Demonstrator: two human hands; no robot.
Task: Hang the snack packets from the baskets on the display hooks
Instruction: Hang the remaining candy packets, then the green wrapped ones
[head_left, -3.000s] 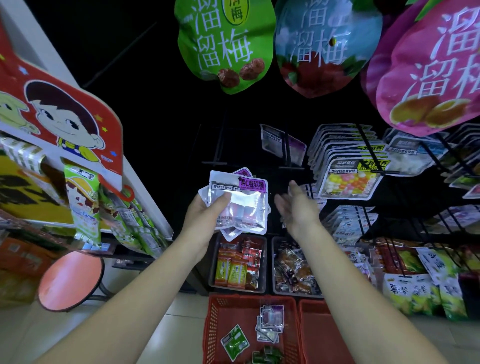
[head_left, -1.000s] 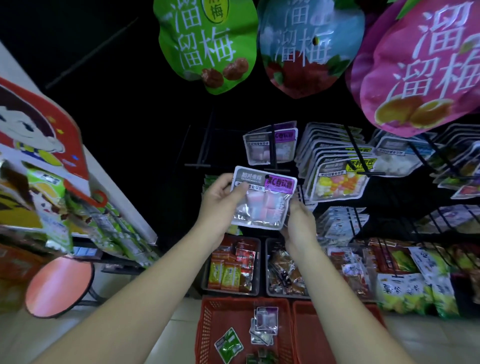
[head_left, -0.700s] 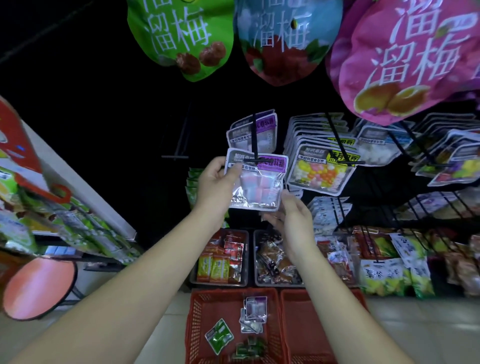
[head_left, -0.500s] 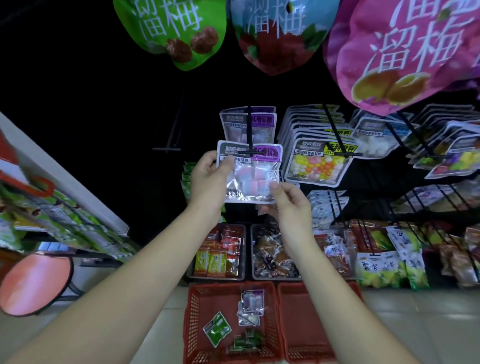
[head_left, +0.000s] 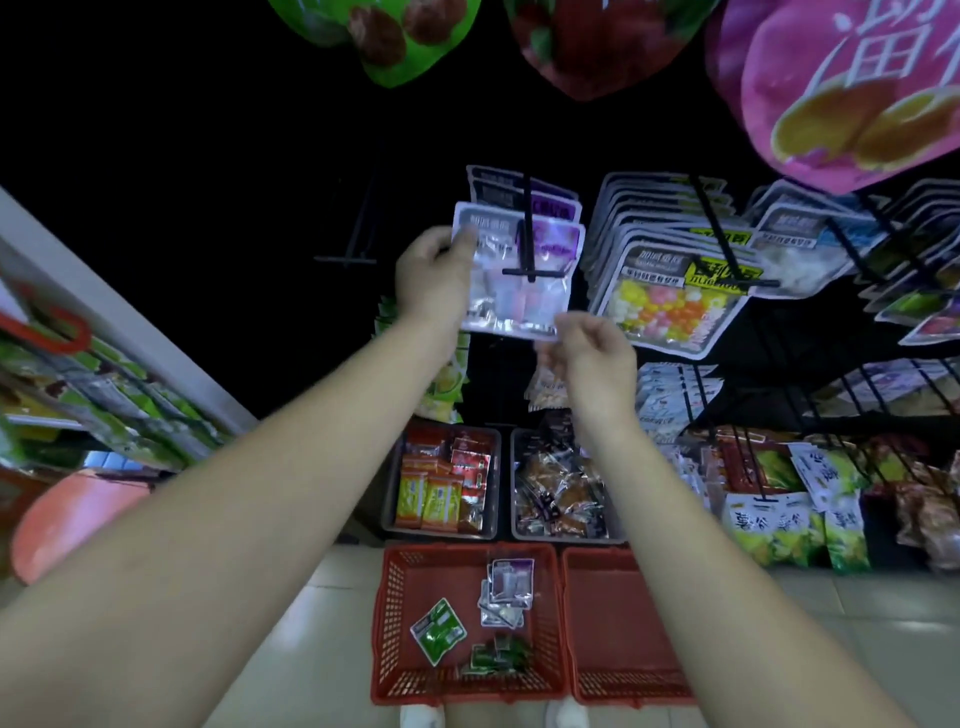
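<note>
One purple packet (head_left: 514, 291) looks threaded on the hook (head_left: 529, 234) — my left hand (head_left: 431, 280) pinches its corner, my right hand (head_left: 592, 358) curls below, hold unclear; loose packets (head_left: 506, 587) wait in the basket (head_left: 392, 623).

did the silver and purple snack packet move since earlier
Yes: the silver and purple snack packet rose onto the black wire hook, past its crossbar.

Clear purple-topped packet (head_left: 519, 306) on black hook (head_left: 529, 239)
</note>
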